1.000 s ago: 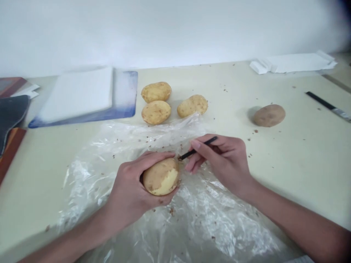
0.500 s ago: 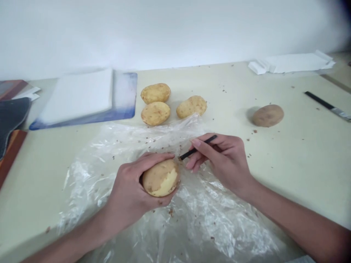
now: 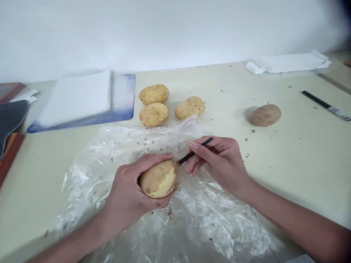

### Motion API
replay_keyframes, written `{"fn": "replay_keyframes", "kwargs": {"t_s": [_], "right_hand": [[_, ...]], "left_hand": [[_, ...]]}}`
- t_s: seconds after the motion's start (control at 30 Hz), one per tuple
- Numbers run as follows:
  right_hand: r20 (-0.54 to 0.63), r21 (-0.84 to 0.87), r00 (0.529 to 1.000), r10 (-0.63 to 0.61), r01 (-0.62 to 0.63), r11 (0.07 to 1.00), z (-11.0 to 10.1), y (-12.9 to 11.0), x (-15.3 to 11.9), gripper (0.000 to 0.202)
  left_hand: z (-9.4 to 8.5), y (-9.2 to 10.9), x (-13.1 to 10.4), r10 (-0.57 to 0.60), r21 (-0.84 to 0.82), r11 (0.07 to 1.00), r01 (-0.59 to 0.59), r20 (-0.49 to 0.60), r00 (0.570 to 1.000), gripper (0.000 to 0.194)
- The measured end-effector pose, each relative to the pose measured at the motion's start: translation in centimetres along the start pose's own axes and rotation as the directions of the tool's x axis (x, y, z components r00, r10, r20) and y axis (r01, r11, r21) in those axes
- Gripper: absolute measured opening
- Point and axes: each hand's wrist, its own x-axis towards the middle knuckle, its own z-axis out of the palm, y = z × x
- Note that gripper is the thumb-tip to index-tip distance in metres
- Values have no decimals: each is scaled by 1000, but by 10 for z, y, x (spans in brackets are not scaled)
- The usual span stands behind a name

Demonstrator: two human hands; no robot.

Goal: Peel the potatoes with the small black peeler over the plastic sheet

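My left hand point(image 3: 128, 195) is wrapped around a potato point(image 3: 159, 179) just below the middle of the frame, fingers curled over its top and thumb side under it — a firm clasp. The potato is partly peeled: a pale yellow patch shows on its lower right face, brown skin on the rest. My right hand point(image 3: 219, 160), just right of centre, pinches a thin black tool point(image 3: 195, 150) between thumb and fingers; the tool slants down to the left and its tip meets the potato's upper right edge.

Both hands hover over a crumpled clear plastic sheet point(image 3: 208, 223) that covers the lower middle of the frame, dotted with small brown peel bits. The sheet lies on a pale table point(image 3: 301, 153).

Above the sheet, at upper centre, three unpeeled potatoes point(image 3: 154, 114) sit close together — two stacked to the left, one to their right. A darker brown potato point(image 3: 265, 115) lies alone at right of centre, well apart from them. At upper left is a blue-edged board point(image 3: 120, 106) with a white pad point(image 3: 76, 96) on it. White folded paper point(image 3: 290, 63) lies at upper right, and a black strip point(image 3: 325, 106) near the right edge.
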Motion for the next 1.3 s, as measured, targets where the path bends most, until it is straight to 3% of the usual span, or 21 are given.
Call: {"fn": "replay_keyframes", "kwargs": {"t_s": [0.37,0.93,1.03,1.17,1.3], "right_hand": [[29,-6,1000,11,-11,1000,2,-2,-1,16],[-22,-51,1000,-9,8,999,-2,1,3,21],[-15,-47,999,-49,48,998,-3,-3,5,20],[7,-48,993,-121,121,991,-1,-9,4,16],[51,-107,986,-157,162,981,7,-15,-1,16]], "left_hand": [[-1,1,-1,-22,25,999,22,2,1000,57],[0,0,1,15,47,999,-14,-19,1000,53],[0,0,0,31,65,997,-31,-13,999,54],[1,-1,-1,46,76,996,-44,-26,999,73],[1,0,-1,66,82,994,-65,-14,998,63]]}}
